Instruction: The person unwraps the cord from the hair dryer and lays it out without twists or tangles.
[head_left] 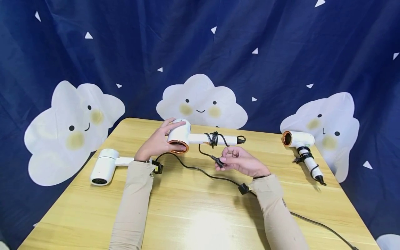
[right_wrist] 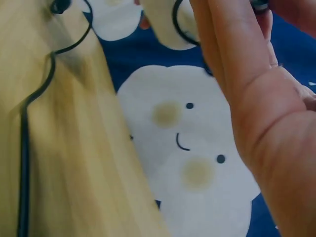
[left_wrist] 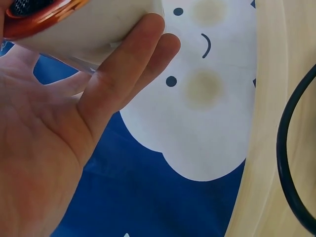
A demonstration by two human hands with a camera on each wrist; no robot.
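Observation:
A white hair dryer with a copper-coloured rim is held just above the wooden table by my left hand. The thumb lies at the rim and the other fingers curl round the barrel. In the left wrist view, fingers reach along the dryer's white barrel. Black cord is wound round the handle, with a loose length hanging down from it. My right hand pinches the black plug at that cord's end, below the handle. The right wrist view mostly hides the plug behind the hand.
Another white hair dryer lies left of my left forearm. At the far right lies a third, copper-rimmed hair dryer, cord wrapped round its handle. A black cable crosses the table beneath my hands. A dark blue cloud-print curtain hangs behind.

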